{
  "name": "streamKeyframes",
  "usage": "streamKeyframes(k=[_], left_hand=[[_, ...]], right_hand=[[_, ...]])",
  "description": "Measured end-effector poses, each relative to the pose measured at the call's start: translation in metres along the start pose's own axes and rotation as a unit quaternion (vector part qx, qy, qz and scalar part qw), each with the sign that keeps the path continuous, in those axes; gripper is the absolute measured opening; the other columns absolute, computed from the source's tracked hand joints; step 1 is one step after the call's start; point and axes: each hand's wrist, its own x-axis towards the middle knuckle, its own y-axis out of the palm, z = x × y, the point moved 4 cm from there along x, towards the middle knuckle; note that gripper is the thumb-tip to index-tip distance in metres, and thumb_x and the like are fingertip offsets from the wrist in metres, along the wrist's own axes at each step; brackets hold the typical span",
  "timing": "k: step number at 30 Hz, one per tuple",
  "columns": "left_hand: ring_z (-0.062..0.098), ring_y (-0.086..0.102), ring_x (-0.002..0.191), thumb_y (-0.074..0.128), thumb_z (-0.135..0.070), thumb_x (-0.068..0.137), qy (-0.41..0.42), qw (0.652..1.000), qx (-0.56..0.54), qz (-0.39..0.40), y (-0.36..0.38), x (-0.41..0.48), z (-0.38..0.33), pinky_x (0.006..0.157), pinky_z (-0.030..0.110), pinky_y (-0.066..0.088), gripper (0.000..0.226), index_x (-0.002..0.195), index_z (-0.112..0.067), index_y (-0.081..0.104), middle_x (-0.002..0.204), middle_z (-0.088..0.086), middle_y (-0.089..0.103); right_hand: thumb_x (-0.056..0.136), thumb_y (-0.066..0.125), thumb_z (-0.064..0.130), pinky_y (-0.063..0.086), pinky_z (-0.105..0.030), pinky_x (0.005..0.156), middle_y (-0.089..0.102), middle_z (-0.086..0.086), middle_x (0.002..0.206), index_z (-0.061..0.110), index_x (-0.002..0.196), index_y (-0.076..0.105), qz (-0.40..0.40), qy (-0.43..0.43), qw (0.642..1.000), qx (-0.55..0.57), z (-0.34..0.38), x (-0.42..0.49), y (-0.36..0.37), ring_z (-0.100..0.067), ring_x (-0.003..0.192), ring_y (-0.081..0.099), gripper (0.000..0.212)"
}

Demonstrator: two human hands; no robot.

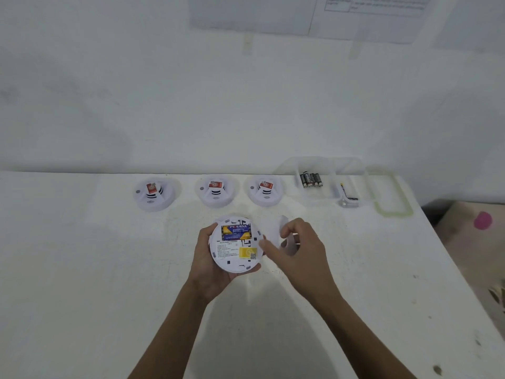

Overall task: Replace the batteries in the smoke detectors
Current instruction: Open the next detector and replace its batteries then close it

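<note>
One smoke detector (235,248), a round white plastic disc held underside up, is cradled in the left hand (206,259) with fingers curled round its rim. Its installed batteries (236,232), glossy yellow and blue, lie in the open bay on the far half, long axis left to right. The right hand (299,251), just beside the rim and nearer the bay, pinches a thin white back cover (272,231), so it is not yet free. Three more detectors (154,192) (216,190) (265,190) sit in a row behind. Black replacement batteries (310,179) lie in a clear tray (332,196) at far right.
</note>
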Motion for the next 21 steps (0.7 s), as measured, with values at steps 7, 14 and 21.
streamKeyframes(k=[7,14,21], left_hand=[[0.025,0.071,0.084,0.080,-0.054,0.058,0.083,0.991,0.103,-0.014,0.007,-0.005,-0.006,0.069,0.039,0.060,0.038,0.087,-0.031,0.077,0.092,0.005,0.074],[0.010,0.072,0.076,0.083,-0.067,0.030,0.111,0.986,0.117,0.029,0.015,-0.007,-0.005,0.060,0.022,0.057,0.054,0.075,-0.040,0.077,0.083,-0.008,0.075],[0.016,0.072,0.074,0.026,-0.039,0.094,0.060,0.995,0.053,-0.061,0.007,-0.004,-0.003,0.058,0.028,0.058,0.056,0.074,-0.032,0.078,0.084,-0.001,0.075]], right_hand=[[0.071,0.068,0.059,0.037,-0.005,0.073,0.060,0.004,0.103,0.026,0.106,0.051,-0.030,-0.115,0.980,-0.160,0.029,-0.011,0.028,-0.012,0.094,0.050,0.051],[0.066,0.076,0.059,0.060,-0.031,0.065,0.063,-0.007,0.106,0.022,0.102,0.065,-0.065,-0.153,0.951,-0.261,0.034,-0.010,0.050,-0.023,0.089,0.063,0.053],[0.069,0.063,0.062,0.058,-0.029,0.064,0.066,-0.006,0.103,0.022,0.106,0.061,-0.058,-0.144,0.947,-0.282,0.028,-0.009,0.057,-0.022,0.086,0.065,0.054]])
